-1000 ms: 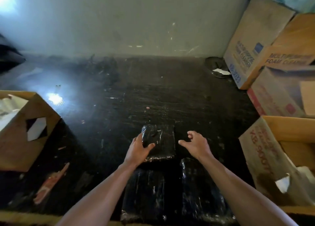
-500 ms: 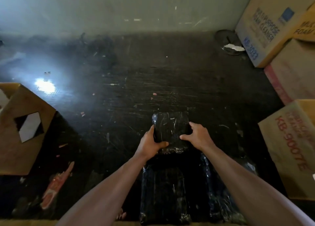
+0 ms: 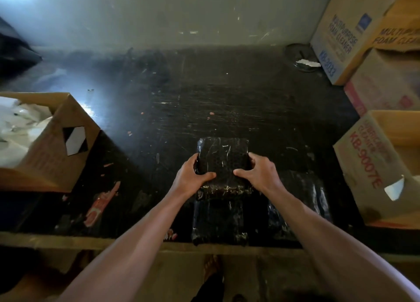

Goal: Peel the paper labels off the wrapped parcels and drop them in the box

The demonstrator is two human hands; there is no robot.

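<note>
Where "KB-9000TE" shows, hands (image 3: 191, 178) hold parcel (image 3: 222, 158).

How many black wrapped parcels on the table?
3: one gripped between the left hand and right hand, one nearer the table edge, one right of it. Others may be hidden.

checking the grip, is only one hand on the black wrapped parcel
No, both the left hand and the right hand clasp the black wrapped parcel, one on each side.
</note>
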